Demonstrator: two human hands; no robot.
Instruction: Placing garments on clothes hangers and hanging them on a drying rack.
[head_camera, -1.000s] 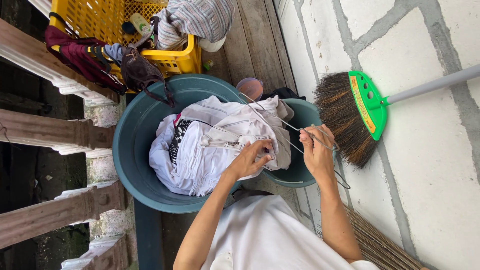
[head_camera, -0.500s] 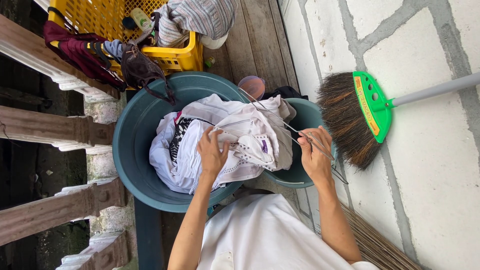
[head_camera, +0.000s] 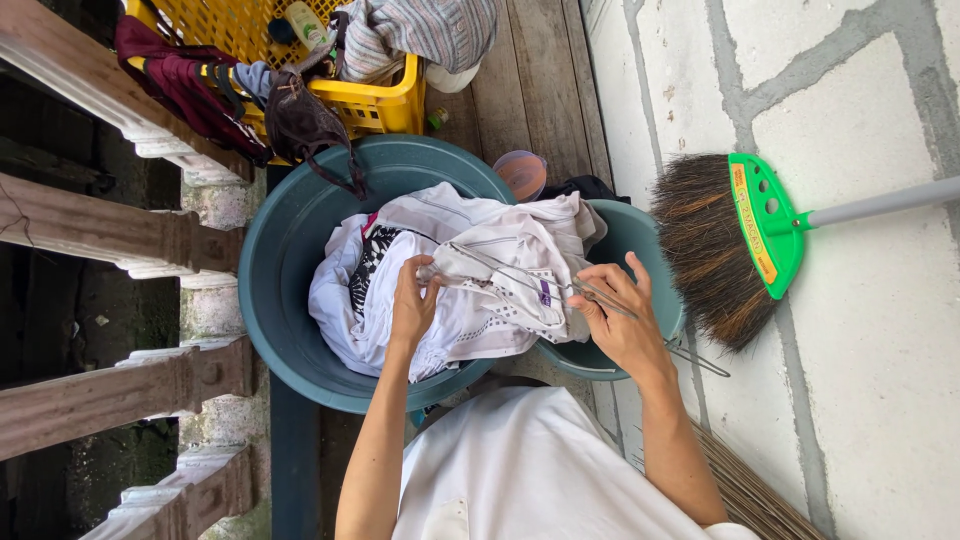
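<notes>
Over a large teal basin (head_camera: 270, 300) on the wooden porch floor (head_camera: 530, 90), the person's two hands work at a heap of white laundry (head_camera: 470, 280) that fills the basin and spills toward a smaller teal basin (head_camera: 640, 235) just beside it. Left hand (head_camera: 412, 303) rests on the heap, its fingers (head_camera: 408, 268) pinched on a fold of white cloth (head_camera: 455, 262) near the end of a thin wire hanger (head_camera: 520, 283). Right hand (head_camera: 618, 322) sits over the near rim of the smaller basin, fingers (head_camera: 607, 280) curled around the other end of the hanger, whose wire crosses the top of the heap from one hand to the other. A patch of black-and-white patterned cloth (head_camera: 375, 255) shows in the heap just beyond the left hand.

Behind the large basin stands a yellow plastic crate (head_camera: 385, 105), with a striped garment (head_camera: 430, 30) draped over its edge, a maroon cloth (head_camera: 175, 75) hanging off its side, and a dark brown piece (head_camera: 305, 125) dangling down onto the basin's rim. A small pinkish cup (head_camera: 523, 173) stands between the two basins. Against the stone-patterned wall (head_camera: 860, 330) leans a broom with a green head (head_camera: 765, 222) and dark bristles (head_camera: 705, 250), close to the smaller basin. A weathered railing (head_camera: 110, 240) runs along the far side of the large basin.
</notes>
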